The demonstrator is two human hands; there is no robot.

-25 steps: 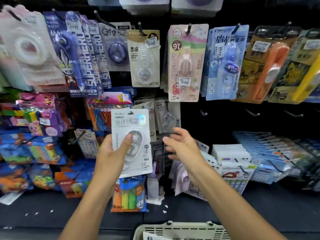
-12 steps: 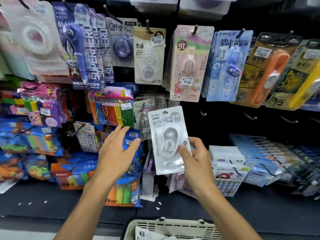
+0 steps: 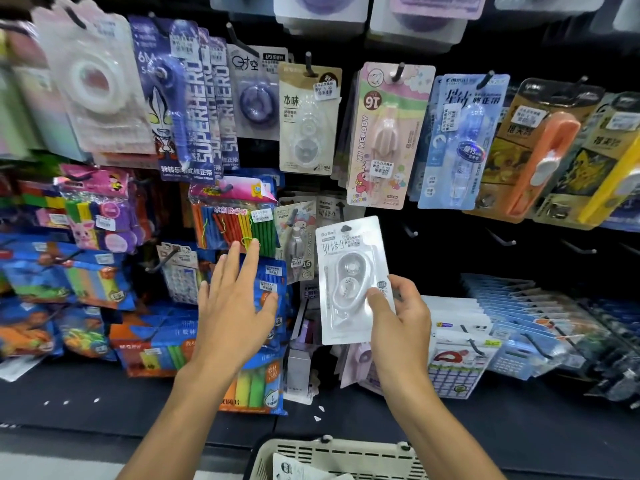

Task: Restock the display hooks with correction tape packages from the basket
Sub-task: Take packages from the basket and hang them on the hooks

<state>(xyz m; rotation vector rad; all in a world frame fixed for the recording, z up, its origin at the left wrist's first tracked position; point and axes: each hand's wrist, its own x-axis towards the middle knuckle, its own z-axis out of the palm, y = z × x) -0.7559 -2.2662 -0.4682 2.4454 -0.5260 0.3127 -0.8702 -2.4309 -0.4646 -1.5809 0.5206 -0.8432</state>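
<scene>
The right hand (image 3: 398, 317) pinches a white tape pack (image 3: 349, 278) in the middle of the frame, while the left hand (image 3: 235, 303) is spread flat and holds nothing, above the basket (image 3: 339, 455).

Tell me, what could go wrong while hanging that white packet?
The right hand pinches only the bottom corner of the white blister-card correction tape package, so it could tip or slip and drop to the shelf. Its hang hole must meet a thin black metal hook; a miss could bend the card. The open left hand, fingers spread near the hanging blue packs, might knock them loose.
</scene>
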